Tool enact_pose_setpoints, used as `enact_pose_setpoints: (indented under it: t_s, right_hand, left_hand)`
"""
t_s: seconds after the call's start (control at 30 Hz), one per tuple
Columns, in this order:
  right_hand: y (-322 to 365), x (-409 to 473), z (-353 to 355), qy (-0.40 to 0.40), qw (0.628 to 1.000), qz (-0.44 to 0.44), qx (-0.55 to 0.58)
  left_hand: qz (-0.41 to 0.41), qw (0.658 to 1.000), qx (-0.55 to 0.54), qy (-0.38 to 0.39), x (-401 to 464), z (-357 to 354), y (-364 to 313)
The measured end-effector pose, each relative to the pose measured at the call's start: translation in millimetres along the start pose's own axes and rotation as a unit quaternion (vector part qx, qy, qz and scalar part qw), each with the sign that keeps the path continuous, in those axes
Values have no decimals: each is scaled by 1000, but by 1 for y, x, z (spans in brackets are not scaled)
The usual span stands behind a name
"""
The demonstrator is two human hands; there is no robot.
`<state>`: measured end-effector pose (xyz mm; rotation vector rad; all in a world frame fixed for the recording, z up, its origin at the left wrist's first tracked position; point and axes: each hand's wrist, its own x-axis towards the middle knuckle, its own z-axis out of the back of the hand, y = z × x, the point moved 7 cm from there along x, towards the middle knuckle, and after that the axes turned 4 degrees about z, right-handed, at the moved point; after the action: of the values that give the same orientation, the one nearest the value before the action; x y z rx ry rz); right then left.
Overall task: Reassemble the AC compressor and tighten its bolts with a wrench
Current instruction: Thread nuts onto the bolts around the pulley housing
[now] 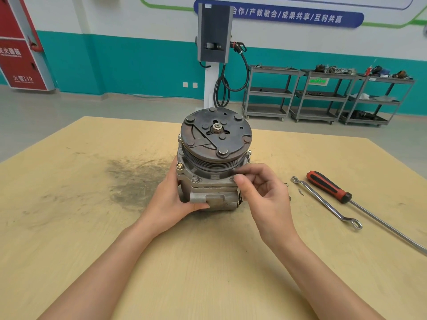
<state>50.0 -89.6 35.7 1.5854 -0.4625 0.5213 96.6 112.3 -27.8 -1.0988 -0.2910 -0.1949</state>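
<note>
Two bare forearms reach forward from the bottom edge, over a pale wooden bench (69,227), and meet at a compressor (212,162) standing upright near the middle of the bench.

The left hand (172,199) wraps the lower left side of the compressor's grey metal body. Its thumb lies across the front of the base and its fingers curl around the far side, out of sight.

The right hand (261,190) is raised at the compressor's right front corner, wrist bent slightly. Its thumb and forefinger are pinched together at the rim of the body just under the pulley; what they pinch is too small to tell. The other fingers are loosely curled behind them.

The compressor's dark, round pulley plate (216,132) faces up, with a nut at its centre. Two bolt heads (179,166) show on the flange along the front left of the body.

To the right of the compressor, apart from both hands, a double-ended ring wrench (325,203) lies diagonally on the bench. Just beyond it lies a long screwdriver (329,187) with a red and black handle, its shaft running off toward the right edge.

A dark grey smudge (136,179) marks the bench left of the compressor.

Behind the bench are a grey floor, a teal and white wall, a post-mounted charging unit (215,33) with a looped cable, and metal shelf carts (323,98).
</note>
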Motion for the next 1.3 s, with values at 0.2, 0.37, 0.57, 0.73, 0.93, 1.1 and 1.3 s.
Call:
enact_pose_setpoints:
  t_s: [0.2,0.37,0.57,0.73,0.93,1.1,1.3]
  right_hand:
    - [0,1,-1,6,1000,-16,11]
    - [-1,1,1,-7,1000,-12,12]
    - [-7,1,-3,23,998,-44,38]
    - [-9,2,-4,-19,997,-63,47]
    - [2,-2,-5,50,998,-2,24]
    - [-4,2,-7,15,997,-49,51]
    - [1,0,-6,56,997,-11,54]
  left_hand:
    - [3,1000,-4,1,-1,0,-2]
    - [2,1000,-13,0,-1,0,-3]
    - [3,1000,-17,5,-1,-1,-5]
    - [2,1000,-10,1,-1,-2,-5]
    - [-1,1000,-9,0,0,-1,-5]
    - [5,1000,-17,0,-1,-1,-6]
    - [-2,1000,-19,4,-1,-1,-7]
